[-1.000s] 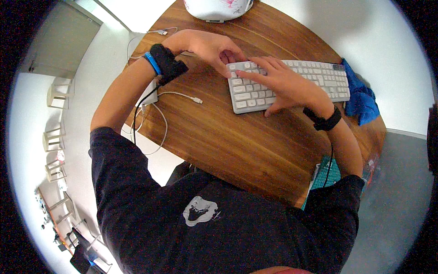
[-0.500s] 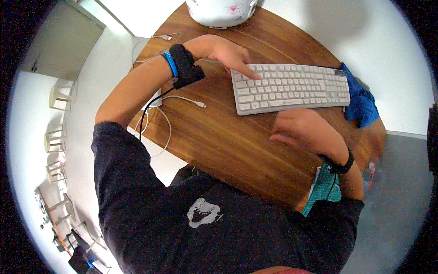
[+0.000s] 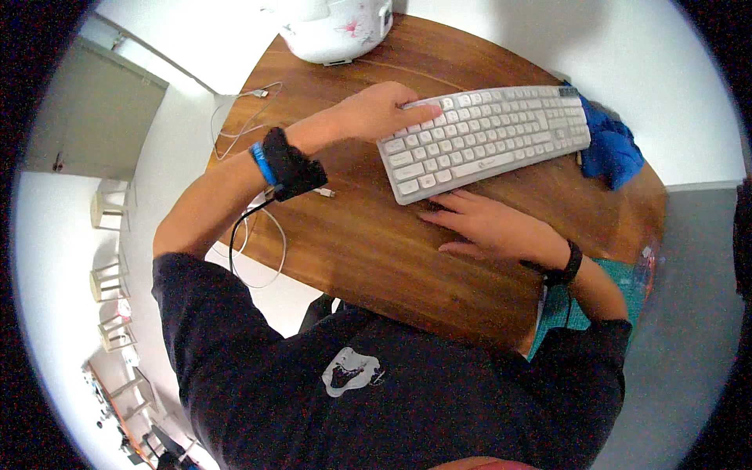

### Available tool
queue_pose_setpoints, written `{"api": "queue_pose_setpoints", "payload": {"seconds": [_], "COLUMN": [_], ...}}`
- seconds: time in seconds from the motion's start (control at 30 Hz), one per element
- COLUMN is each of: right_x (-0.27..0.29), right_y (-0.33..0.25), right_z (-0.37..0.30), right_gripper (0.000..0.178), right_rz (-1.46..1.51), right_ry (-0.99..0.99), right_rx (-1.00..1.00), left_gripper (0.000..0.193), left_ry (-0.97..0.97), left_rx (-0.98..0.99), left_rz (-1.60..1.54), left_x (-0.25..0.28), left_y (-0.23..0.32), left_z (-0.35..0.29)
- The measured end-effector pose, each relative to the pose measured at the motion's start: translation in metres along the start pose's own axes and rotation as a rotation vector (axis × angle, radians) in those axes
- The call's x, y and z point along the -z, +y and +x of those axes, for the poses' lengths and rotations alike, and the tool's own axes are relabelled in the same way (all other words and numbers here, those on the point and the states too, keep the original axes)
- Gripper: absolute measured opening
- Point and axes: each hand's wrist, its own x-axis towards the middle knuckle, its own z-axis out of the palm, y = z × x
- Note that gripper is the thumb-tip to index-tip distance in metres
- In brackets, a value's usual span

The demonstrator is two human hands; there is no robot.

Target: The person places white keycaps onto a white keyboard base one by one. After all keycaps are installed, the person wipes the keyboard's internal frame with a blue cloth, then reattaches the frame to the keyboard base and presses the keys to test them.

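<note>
A white keyboard (image 3: 486, 141) lies over the brown wooden table, tilted in view so its left end sits nearer me than its right. My left hand (image 3: 376, 113) grips its far left corner, thumb on top of the keys and the other fingers hidden behind or beneath. Below the near edge, my right hand (image 3: 489, 227) is open, its fingers spread toward the left. Its upper fingertips come close to the keyboard's near edge; whether they touch it I cannot tell. A black strap with a dark block (image 3: 291, 166) and a blue band circle my left wrist.
A white rice cooker-like appliance (image 3: 337, 31) with pink flowers stands at the far edge. Blue cloth (image 3: 615, 149) lies beyond the keyboard's right end. White cables (image 3: 262, 94) trail along the table's left side. A green mat (image 3: 607, 274) is under my right forearm.
The keyboard has turned counterclockwise, its right end now farther away. My left hand's grip has shifted to the corner. My right hand has moved left and spread its fingers. The whole view has shifted.
</note>
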Motion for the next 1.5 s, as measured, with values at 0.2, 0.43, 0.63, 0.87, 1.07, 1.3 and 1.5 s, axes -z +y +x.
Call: {"api": "queue_pose_setpoints", "payload": {"seconds": [0.2, 0.43, 0.63, 0.87, 1.07, 1.3, 1.5], "right_x": [-0.028, -0.061, -0.064, -0.027, 0.042, 0.089, 0.139], "right_y": [0.04, 0.083, 0.083, 0.062, 0.015, -0.013, 0.028], "right_z": [0.026, 0.057, 0.06, 0.04, -0.044, -0.126, -0.169], "right_gripper": [0.064, 0.053, 0.044, 0.035, 0.031, 0.017, 0.007], "right_rz": [-0.026, 0.049, 0.296, 0.631, 0.311, -0.011, -0.191], "right_ry": [0.153, 0.332, 0.378, 0.367, 0.257, 0.449, 0.777], "right_rx": [-0.03, -0.067, -0.157, -0.249, -0.258, -0.408, -0.395], "left_gripper": [0.053, 0.056, 0.05, 0.044, 0.045, 0.042, 0.043], "left_ry": [-0.083, -0.12, -0.118, 0.018, 0.137, 0.165, -0.097], "left_rx": [0.006, 0.021, 0.055, -0.073, -0.098, -0.071, -0.091], "left_rz": [-0.135, -0.409, -0.385, -0.414, -0.27, -0.047, 0.009], "left_x": [0.001, -0.013, -0.012, 0.006, 0.022, 0.033, 0.027], "left_y": [-0.002, -0.003, 0.0, 0.013, 0.016, 0.003, -0.023], "left_z": [-0.005, -0.006, -0.008, -0.003, -0.001, -0.004, -0.013]}}
